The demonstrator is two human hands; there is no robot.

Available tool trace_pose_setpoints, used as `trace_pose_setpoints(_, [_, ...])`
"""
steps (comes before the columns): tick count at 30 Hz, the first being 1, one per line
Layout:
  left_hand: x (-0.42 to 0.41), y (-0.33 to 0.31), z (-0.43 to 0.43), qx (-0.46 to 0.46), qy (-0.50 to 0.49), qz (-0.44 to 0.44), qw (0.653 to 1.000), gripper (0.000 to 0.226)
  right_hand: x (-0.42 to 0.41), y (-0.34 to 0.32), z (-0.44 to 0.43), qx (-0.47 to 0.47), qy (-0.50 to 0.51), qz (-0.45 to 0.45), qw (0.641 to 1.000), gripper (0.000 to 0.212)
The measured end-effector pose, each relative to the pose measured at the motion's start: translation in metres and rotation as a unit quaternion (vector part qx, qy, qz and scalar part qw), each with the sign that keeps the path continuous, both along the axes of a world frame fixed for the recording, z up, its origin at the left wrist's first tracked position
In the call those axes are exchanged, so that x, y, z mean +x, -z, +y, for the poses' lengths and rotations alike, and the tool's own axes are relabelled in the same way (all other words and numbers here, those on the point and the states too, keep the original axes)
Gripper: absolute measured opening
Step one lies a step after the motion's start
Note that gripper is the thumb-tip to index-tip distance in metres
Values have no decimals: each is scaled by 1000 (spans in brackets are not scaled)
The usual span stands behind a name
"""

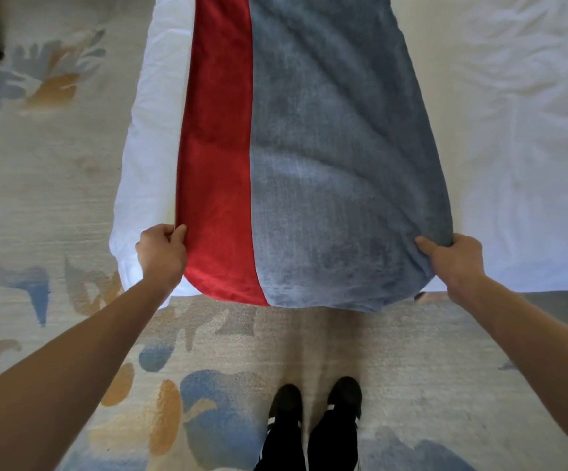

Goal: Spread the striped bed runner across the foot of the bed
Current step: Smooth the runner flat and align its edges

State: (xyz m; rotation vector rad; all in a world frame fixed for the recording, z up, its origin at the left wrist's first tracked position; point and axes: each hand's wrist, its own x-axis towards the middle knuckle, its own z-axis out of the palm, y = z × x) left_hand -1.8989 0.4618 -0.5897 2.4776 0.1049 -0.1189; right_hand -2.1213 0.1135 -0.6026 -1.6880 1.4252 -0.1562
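While both hands hold the near end of the striped bed runner (309, 164), the step in hand looks to be squaring and tensioning it. Doing that well probably means pulling evenly on both sides so the red and blue-grey bands run straight, then lowering the end so it drapes level over the edge. The left hand (162, 254) grips the red corner, its fingers (176, 233) curled round the outer edge; the right hand (454, 263) grips the blue-grey corner, with fabric bunched under its fingers (427, 244). Between the two grips the runner's end sags in a curve and hangs past the near edge of the bed (530, 164), above the patterned rug (55, 198). Beyond the hands the runner lies on the white bedding and runs away across it, with a strip of white between the red band and the bed's left edge. Diagonal creases cross the blue-grey band, so a slightly firmer draw on the right would likely flatten them. A sharp tug risks dragging the far end, which is out of view.
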Motion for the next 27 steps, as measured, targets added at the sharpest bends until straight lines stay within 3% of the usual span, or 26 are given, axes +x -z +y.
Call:
trace_pose_setpoints(8, [-2, 7, 7, -12, -24, -17, 999, 27, -7, 6, 10, -21, 41, 53, 998, 46])
trace_pose_setpoints(20, [-8, 15, 14, -22, -35, -4, 999, 21, -14, 18, 10, 54, 102, 52, 992, 38])
trace_pose_setpoints(24, [-16, 9, 6, 15, -33, -23, 999, 22, -4, 11, 16, -3, 41, 126, 991, 42])
trace_pose_setpoints(27, [-21, 5, -3, 67, -12, -68, 995, 45, 4, -1, 27, -169, -24, 167, 971, 50])
